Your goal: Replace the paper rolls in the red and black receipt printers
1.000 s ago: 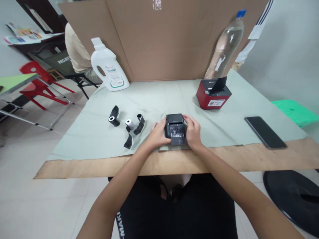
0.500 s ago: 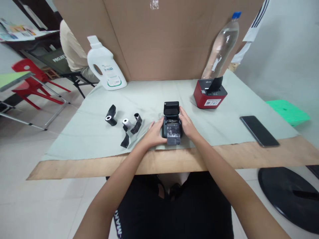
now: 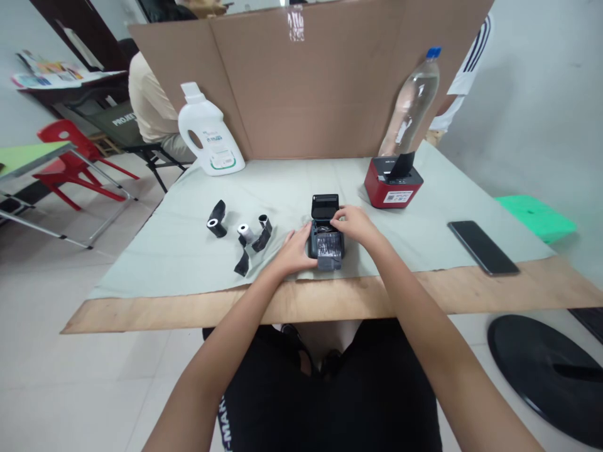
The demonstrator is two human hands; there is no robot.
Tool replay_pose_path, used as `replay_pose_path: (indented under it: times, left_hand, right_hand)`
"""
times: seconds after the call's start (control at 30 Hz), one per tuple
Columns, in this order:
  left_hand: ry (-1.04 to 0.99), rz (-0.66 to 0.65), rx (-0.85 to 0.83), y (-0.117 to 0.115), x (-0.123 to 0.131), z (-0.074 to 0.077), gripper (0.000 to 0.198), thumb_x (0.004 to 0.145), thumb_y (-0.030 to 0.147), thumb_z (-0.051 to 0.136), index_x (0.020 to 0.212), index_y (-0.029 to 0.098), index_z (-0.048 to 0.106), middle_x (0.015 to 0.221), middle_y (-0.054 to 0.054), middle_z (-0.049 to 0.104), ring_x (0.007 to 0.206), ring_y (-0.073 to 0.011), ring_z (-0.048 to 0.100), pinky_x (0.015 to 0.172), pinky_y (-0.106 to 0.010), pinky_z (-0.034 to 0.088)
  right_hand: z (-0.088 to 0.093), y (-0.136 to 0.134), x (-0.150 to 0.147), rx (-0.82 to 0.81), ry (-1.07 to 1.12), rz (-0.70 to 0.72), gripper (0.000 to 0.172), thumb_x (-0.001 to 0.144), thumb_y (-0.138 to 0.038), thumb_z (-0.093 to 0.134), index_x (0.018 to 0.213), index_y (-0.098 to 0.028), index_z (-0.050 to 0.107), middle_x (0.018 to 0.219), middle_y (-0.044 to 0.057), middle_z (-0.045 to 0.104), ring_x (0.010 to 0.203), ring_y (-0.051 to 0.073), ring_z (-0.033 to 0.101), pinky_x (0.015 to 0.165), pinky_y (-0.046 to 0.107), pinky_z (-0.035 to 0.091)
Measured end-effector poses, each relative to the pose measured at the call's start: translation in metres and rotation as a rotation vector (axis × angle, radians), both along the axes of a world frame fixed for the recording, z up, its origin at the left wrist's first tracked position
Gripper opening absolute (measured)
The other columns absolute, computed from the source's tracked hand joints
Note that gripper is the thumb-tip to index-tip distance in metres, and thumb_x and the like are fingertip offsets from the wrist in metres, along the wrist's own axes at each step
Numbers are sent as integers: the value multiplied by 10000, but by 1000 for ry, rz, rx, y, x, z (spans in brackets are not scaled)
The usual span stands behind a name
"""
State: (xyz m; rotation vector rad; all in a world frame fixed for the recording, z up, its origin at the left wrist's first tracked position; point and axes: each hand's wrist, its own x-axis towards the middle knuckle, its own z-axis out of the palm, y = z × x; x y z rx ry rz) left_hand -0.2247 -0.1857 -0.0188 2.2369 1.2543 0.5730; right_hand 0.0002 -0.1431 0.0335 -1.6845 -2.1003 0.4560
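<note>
A small black device (image 3: 313, 248) stands near the table's front edge, its lid (image 3: 325, 206) tipped up at the back. A dark printed strip (image 3: 329, 246) hangs over its front. My left hand (image 3: 296, 251) is wrapped against the device's left side. Above the opening, at its right, my right hand (image 3: 352, 223) has thumb and fingertips pinched together; what they hold, if anything, is too small to make out. To the left lie a roll with dark paper (image 3: 217, 226), a white roll (image 3: 244, 231) and a curled dark strip (image 3: 264, 232).
A white jug (image 3: 211, 138) stands at the back left before a cardboard panel (image 3: 306, 94). At the right are a red box (image 3: 394, 188), a clear bottle (image 3: 414, 100) and a phone (image 3: 483, 247). Two people are partly visible beyond the panel.
My right hand has left the device's right side and moved up over its opening, fingers now pinched. My left hand stays on the device. The view has shifted slightly.
</note>
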Motion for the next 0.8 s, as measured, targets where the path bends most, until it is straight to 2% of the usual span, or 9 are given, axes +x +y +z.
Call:
replay_pose_path:
  times: [0.13, 0.23, 0.33, 0.43, 0.57, 0.7, 0.8]
  left_hand:
    - [2, 5, -9, 1, 0, 0, 1216, 718, 459, 827, 1723, 182, 201, 1758, -187, 332, 1637, -406, 321, 1372, -621, 154]
    - [11, 3, -25, 1, 0, 1, 1215, 721, 462, 820, 1721, 158, 201, 1768, -192, 306, 1648, -399, 297, 1376, -611, 152]
    - [10, 7, -29, 1, 0, 0, 1215, 721, 471, 815, 1722, 163, 198, 1772, -184, 298, 1650, -392, 296, 1378, -610, 144]
    - [27, 12, -41, 2, 0, 0, 1199, 726, 456, 800, 1724, 183, 193, 1765, -181, 315, 1651, -378, 304, 1381, -604, 135]
    - [56, -2, -49, 2, 0, 1, 1177, 726, 430, 773, 1719, 183, 192, 1761, -179, 328, 1662, -381, 270, 1381, -601, 131]
    - [49, -13, -37, 1, 0, 0, 1165, 743, 442, 751, 1720, 184, 171, 1775, -177, 295, 1667, -387, 251, 1377, -619, 114]
    - [28, -24, -21, 1, 1, 0, 1147, 764, 475, 747, 1721, 210, 173, 1774, -169, 301, 1663, -396, 259, 1368, -650, 114]
  right_hand:
    - [18, 9, -10, -194, -232, 54, 168, 860, -238, 784, 1010, -236, 861, 1098, 103, 806, 1145, 299, 701, 1052, 370, 516]
    - [24, 12, -17, -239, -323, 52, 244, 807, -254, 868, 1050, -253, 862, 1151, 117, 775, 1162, 308, 686, 1043, 370, 521]
    - [25, 12, -18, -268, -364, 79, 294, 836, -268, 864, 1127, -241, 839, 1224, 138, 719, 1153, 289, 684, 1033, 346, 529]
    - [24, 10, -14, -296, -335, 101, 321, 889, -244, 817, 1205, -198, 785, 1256, 157, 674, 1121, 257, 683, 992, 300, 537]
    - [24, 4, -8, -244, -237, 51, 359, 930, -187, 749, 1282, -149, 691, 1265, 176, 669, 1121, 247, 675, 978, 291, 526]
    - [30, 0, -6, -232, -176, 74, 245, 928, -153, 718, 1171, -155, 685, 1231, 151, 712, 1151, 259, 670, 990, 314, 514]
    - [41, -4, -3, -304, -56, 84, 178, 936, -174, 687, 1111, -195, 664, 1230, 107, 724, 1055, 244, 692, 870, 320, 551]
